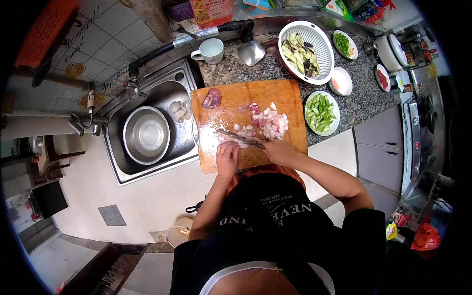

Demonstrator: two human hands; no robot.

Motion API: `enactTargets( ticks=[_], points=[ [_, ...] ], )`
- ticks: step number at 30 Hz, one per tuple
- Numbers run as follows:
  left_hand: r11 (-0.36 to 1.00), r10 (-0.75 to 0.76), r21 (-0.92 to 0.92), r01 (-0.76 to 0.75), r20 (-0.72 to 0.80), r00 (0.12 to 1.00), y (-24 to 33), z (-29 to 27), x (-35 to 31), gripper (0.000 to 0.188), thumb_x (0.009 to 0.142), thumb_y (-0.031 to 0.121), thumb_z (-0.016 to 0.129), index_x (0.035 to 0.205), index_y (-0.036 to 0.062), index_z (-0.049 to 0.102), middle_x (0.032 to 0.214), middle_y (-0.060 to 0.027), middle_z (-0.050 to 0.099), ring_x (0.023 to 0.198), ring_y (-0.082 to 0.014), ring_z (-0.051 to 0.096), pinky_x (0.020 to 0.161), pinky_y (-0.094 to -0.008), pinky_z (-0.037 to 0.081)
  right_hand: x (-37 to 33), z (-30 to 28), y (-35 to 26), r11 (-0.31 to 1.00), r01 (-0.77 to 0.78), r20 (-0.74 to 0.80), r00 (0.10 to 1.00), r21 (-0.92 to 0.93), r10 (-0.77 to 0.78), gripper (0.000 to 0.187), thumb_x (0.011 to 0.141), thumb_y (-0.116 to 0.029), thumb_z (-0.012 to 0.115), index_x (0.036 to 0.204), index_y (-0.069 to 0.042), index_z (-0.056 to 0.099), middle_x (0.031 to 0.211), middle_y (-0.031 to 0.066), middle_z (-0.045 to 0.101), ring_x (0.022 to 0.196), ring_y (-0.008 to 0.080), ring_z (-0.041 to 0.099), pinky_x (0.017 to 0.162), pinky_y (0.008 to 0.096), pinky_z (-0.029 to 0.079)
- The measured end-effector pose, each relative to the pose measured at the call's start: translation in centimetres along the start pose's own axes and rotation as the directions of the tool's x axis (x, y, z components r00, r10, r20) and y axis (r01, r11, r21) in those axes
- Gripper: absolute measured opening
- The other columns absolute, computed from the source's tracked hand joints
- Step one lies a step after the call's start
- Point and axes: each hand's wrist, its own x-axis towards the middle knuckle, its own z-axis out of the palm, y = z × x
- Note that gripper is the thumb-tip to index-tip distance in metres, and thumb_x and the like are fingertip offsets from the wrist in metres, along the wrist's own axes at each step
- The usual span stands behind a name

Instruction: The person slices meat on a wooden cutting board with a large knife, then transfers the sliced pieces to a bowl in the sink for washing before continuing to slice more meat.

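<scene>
A wooden cutting board (236, 101) lies on the granite counter. A pile of chopped raw meat (268, 123) sits in its middle, and one uncut dark red piece of meat (212, 98) lies at its far left corner. My right hand (278, 150) grips the handle of a knife (238, 137), whose blade lies flat across the board toward the left. My left hand (227, 158) rests with curled fingers on the board's near edge, just beside the blade and a few small meat bits.
A steel sink (172, 147) to the left holds a metal bowl (146, 134) and pale pieces of food. Behind the board stand a white mug (212, 50), a ladle (252, 52), a white colander of sliced vegetables (306, 51), a plate of green peppers (321, 113) and small dishes.
</scene>
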Motion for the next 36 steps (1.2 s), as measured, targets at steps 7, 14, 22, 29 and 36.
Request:
enactTargets(
  ticks=[7, 14, 22, 29, 36],
  points=[
    [0.993, 0.114, -0.002, -0.114, 0.029, 0.993, -1.2, 0.6, 0.9, 0.007, 0.073, 0.003, 0.067, 0.077, 0.0027, 0.062, 0.081, -0.0122, 0.060, 0.079, -0.0286, 0.057, 0.070, -0.0340, 0.047, -1.1, -2.2, -1.1, 1.000, 0.005, 0.107, 0.994, -0.004, -0.005, 0.038, 0.087, -0.022, 0.046, 0.120, -0.004, 0.045, 0.080, 0.0262, 0.061, 0.079, 0.0432, 0.059, 0.071, 0.0524, 0.046],
    [1.000, -0.006, 0.022, 0.003, 0.139, 0.990, -2.1, 0.5, 0.7, 0.008, 0.071, 0.002, 0.067, 0.073, 0.0012, 0.059, 0.078, -0.0130, 0.058, 0.075, -0.0297, 0.056, 0.067, -0.0353, 0.046, 3.1, 0.3, -2.8, 0.999, -0.004, 0.059, 0.998, 0.047, 0.002, 0.028, 0.082, -0.017, 0.050, 0.106, -0.003, 0.051, 0.080, 0.0222, 0.062, 0.078, 0.0393, 0.061, 0.068, 0.0494, 0.048],
    [0.995, 0.082, -0.059, -0.082, -0.007, 0.997, -1.2, 0.5, 1.0, 0.009, 0.071, 0.001, 0.068, 0.079, 0.0023, 0.062, 0.084, -0.0104, 0.062, 0.079, -0.0275, 0.058, 0.071, -0.0342, 0.048, 2.4, -1.4, -1.3, 0.996, 0.072, -0.003, 0.997, -0.056, -0.072, 0.030, 0.086, -0.021, 0.047, 0.111, -0.004, 0.053, 0.077, 0.0234, 0.061, 0.075, 0.0404, 0.059, 0.067, 0.0505, 0.046],
    [0.993, 0.122, 0.001, -0.122, 0.034, 0.992, -1.6, 0.5, 0.8, 0.008, 0.071, 0.002, 0.068, 0.077, 0.0023, 0.062, 0.083, -0.0108, 0.061, 0.078, -0.0280, 0.058, 0.070, -0.0350, 0.048, -0.8, -2.8, -1.7, 0.999, -0.018, 0.097, 0.995, -0.029, 0.021, 0.028, 0.088, -0.023, 0.046, 0.106, -0.003, 0.053, 0.084, 0.0227, 0.061, 0.078, 0.0413, 0.058, 0.069, 0.0496, 0.045],
    [0.996, 0.092, -0.006, -0.091, 0.065, 0.994, -1.2, 0.4, 1.2, 0.009, 0.072, 0.001, 0.066, 0.080, 0.0019, 0.063, 0.084, -0.0119, 0.062, 0.078, -0.0291, 0.059, 0.069, -0.0355, 0.049, 6.1, 2.0, -1.9, 0.985, 0.148, -0.078, 0.987, 0.087, -0.141, 0.026, 0.087, -0.024, 0.047, 0.102, -0.004, 0.055, 0.083, 0.0216, 0.061, 0.081, 0.0379, 0.060, 0.070, 0.0477, 0.046]
  ],
)
